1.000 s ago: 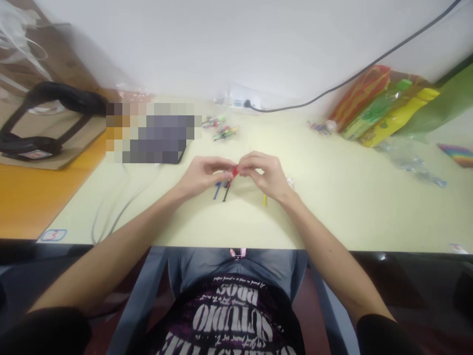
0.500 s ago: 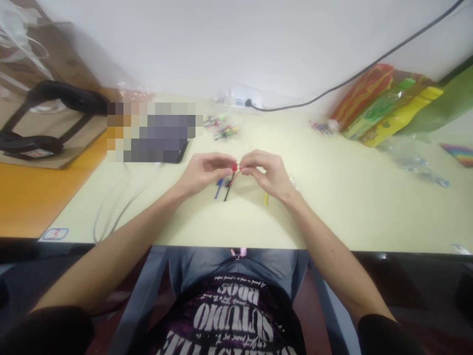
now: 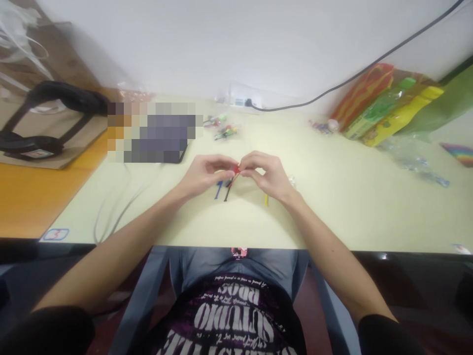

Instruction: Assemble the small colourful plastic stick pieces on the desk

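Note:
Over the pale table [image 3: 229, 227], my left hand [image 3: 209, 172] pinches a small red plastic piece [image 3: 237, 169] between thumb and fingers. My right hand [image 3: 264, 170] is closed on a thin red stick [image 3: 233, 180] that slants down to the left, its tip meeting the red piece. Both pieces are too small to name more exactly. Below the fingertips lie a blue stick-like piece [image 3: 219, 190] and a black one [image 3: 228, 193]. A yellow stick [image 3: 266, 198] lies under my right wrist, beside a whitish bit [image 3: 292, 181] partly hidden by it.
Bagged colourful small parts [image 3: 226, 131] lie farther back. A dark tablet-like device [image 3: 181, 153], partly pixelated, stands left, with cables [image 3: 121, 214] toward the front edge. On the right are a green bottle [image 3: 388, 108], a yellow bottle [image 3: 406, 116] and clear plastic wrapping [image 3: 414, 160].
The red piece has shifted slightly right and down, closer to my right fingertips. Both hands stay nearly in place, and the pieces on the table have not moved.

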Demonstrator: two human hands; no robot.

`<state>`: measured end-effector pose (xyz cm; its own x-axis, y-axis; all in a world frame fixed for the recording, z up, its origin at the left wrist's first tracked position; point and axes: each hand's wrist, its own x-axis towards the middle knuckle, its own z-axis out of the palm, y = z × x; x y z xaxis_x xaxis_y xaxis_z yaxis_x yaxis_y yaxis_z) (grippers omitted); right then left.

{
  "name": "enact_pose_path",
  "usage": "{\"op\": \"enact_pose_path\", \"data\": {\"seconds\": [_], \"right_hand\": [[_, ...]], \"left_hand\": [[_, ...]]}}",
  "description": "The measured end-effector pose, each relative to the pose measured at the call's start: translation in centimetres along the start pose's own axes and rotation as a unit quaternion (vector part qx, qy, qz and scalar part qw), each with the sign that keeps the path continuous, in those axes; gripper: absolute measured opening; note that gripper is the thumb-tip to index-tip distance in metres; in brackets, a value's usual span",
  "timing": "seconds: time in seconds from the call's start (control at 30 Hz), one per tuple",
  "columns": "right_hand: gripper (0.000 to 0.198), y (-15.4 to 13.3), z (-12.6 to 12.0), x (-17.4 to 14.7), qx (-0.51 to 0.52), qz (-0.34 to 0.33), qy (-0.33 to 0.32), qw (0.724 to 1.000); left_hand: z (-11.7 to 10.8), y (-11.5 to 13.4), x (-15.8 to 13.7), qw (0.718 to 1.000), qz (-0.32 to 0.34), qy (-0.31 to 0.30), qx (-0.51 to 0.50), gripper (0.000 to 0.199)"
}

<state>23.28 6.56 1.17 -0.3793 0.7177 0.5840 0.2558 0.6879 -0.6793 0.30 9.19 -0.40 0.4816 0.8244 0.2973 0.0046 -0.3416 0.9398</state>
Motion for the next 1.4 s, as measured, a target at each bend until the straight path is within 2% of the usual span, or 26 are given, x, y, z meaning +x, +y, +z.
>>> {"op": "enact_pose_path", "data": {"seconds": [0.5,0.87,1.2,1.4], "right_hand": [[0.014,0.0,0.3,-0.1,-0.006,0.008,-0.003,1.0],[0.012,0.0,0.1,-0.4,0.002,-0.017,0.006,1.0],[0.012,0.5,-0.5,-0.5,0.006,-0.004,-0.035,0.999],[0.016,0.5,-0.8,-0.5,-0.001,0.012,-0.052,0.999]], "left_hand": [[0.4,0.1,-0.2,1.0,0.014,-0.002,0.014,0.032],[0.6,0.5,-0.5,0.999,0.028,-0.008,0.028,0.026],[0.3,0.2,-0.4,0.997,0.043,-0.038,0.047,0.023],[0.3,0.1,-0.4,0.993,0.059,-0.038,0.098,0.026]]}}
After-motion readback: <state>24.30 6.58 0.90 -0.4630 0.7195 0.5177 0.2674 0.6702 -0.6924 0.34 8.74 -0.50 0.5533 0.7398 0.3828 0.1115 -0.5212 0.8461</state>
